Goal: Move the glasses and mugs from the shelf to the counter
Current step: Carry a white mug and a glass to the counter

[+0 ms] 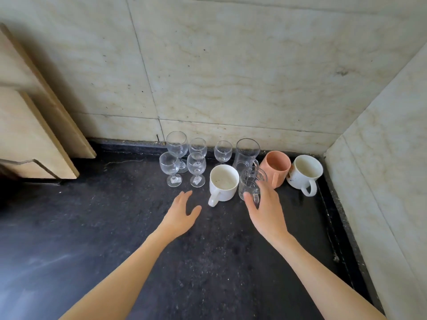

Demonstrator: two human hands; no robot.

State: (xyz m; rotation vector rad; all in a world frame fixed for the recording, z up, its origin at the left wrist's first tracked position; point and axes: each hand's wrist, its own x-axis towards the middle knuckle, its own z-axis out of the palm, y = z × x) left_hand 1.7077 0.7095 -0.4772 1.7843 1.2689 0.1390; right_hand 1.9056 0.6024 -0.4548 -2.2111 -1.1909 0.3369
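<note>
My right hand [265,209] is wrapped around a clear glass mug [250,183] that stands on the dark counter [115,227], thumb on its near side. My left hand [182,211] hovers open just left of a white mug [223,182] without touching it. Behind stand several stemmed wine glasses [176,146], a taller clear glass mug [247,153], a pink mug [276,168] and a second white mug [305,173] tilted in the corner.
A marble wall [231,65] backs the counter and another marble wall [381,169] closes the right side. Beige cabinet doors [30,125] stand at the left. The counter's raised rim [342,227] runs along the right.
</note>
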